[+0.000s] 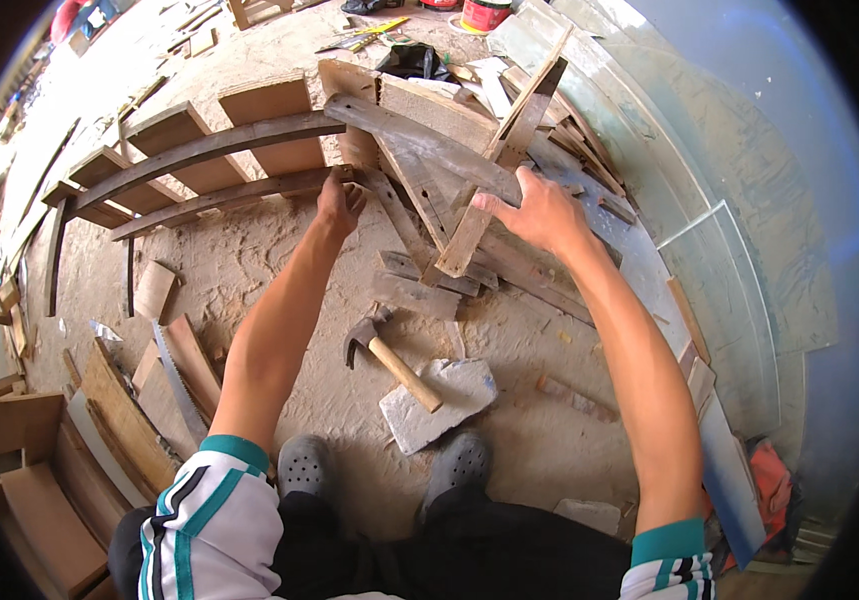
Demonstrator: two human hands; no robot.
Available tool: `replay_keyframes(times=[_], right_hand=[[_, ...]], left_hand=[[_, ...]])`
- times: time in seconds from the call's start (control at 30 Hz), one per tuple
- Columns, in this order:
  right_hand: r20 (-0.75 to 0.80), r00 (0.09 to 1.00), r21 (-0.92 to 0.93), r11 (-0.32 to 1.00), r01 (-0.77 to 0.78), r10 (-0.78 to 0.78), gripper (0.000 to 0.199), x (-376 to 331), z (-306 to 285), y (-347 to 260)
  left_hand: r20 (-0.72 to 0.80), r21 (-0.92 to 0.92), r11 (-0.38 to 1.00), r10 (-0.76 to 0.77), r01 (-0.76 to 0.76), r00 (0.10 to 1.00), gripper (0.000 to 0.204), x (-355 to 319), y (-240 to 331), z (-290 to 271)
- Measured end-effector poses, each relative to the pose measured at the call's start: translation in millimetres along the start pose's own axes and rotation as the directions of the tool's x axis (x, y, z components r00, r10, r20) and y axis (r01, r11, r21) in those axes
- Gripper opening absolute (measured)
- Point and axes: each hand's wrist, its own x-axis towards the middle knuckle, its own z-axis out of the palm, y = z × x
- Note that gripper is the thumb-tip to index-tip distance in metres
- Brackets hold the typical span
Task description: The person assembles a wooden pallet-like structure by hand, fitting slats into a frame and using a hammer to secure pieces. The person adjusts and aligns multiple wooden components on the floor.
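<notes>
A long wooden frame, with several short boards [267, 128] fixed across two dark rails [214, 150], stretches from the left to the middle. My left hand [339, 203] is closed around the near rail's right end. Weathered planks [419, 140] meet at angles at the frame's right end. Over there my right hand [541, 212] grips the end of a grey plank, thumb on top, beside a short upright piece of wood [464, 240]. Between my arms, a claw hammer [401, 370] with a wooden handle lies on the ground, its handle resting on a whitish block [461, 392].
At lower left, a hand saw [179, 385] lies among loose boards [114, 415] and a wooden box-like piece [49, 510]. Glass sheets [739, 300] lean along the right side. Farther off are a red bucket [485, 14] and a black plastic bag [414, 62]. Wood scraps [414, 297] litter the ground.
</notes>
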Motion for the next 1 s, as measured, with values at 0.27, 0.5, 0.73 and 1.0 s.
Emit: replay_keyframes(times=[0.27,0.5,0.73,1.0], right_hand=[[-0.141,0.989,0.027,0.998,0.059,-0.054,0.095,1.5,10.7,9.4],[-0.170,0.984,0.069,0.996,0.060,-0.048,0.091,0.5,13.1,13.5],[-0.157,0.986,0.089,0.994,0.062,-0.047,0.094,0.5,9.9,8.0],[-0.039,0.999,0.105,0.994,0.017,-0.013,0.103,-1.1,-0.6,1.7]], left_hand=[[0.166,-0.016,0.995,0.101,-0.100,0.981,0.022,21.9,-8.2,-16.0],[0.174,0.000,0.982,0.187,-0.190,0.967,0.025,11.6,-14.8,-10.3],[0.110,0.048,0.964,0.256,-0.262,0.960,0.028,18.4,-15.8,-15.7],[0.133,0.024,0.986,0.162,-0.166,0.978,0.035,9.0,-5.8,-15.5]])
